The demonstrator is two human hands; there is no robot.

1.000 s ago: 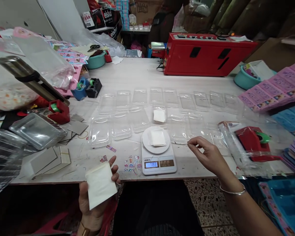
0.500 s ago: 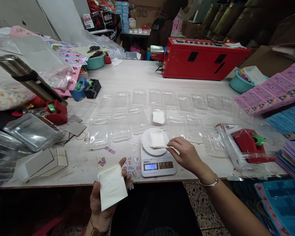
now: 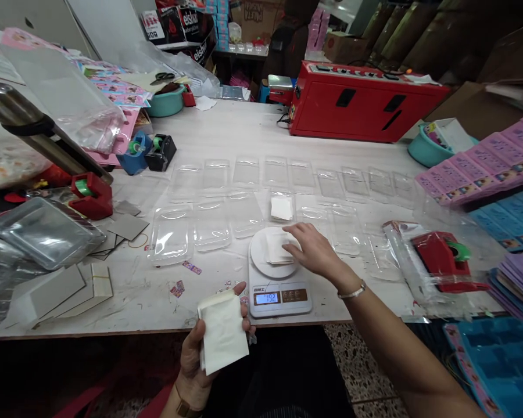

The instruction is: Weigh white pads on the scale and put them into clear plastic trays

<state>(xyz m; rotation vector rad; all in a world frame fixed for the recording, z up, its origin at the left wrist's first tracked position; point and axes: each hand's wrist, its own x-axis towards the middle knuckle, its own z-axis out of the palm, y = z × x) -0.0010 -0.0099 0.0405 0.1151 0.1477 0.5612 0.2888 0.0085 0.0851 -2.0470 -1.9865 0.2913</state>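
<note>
My left hand grips a thick stack of white sheets just below the table's front edge. My right hand reaches over the white kitchen scale, fingers closed on the small pile of white sheets lying on its round plate. The scale's blue display reads 192. Behind the scale, two rows of clear plastic trays lie on the table; one tray holds a white pile.
A red machine stands at the back. Red tape dispensers sit right and left. Pink and blue card stacks fill the right edge. Grey cardboard pieces, plastic bags and teal bowls crowd the left.
My right hand swept left from beside the trays onto the scale plate. My left hand with its stack shifted right, closer to the scale. The reading dropped from 193 to 192.
</note>
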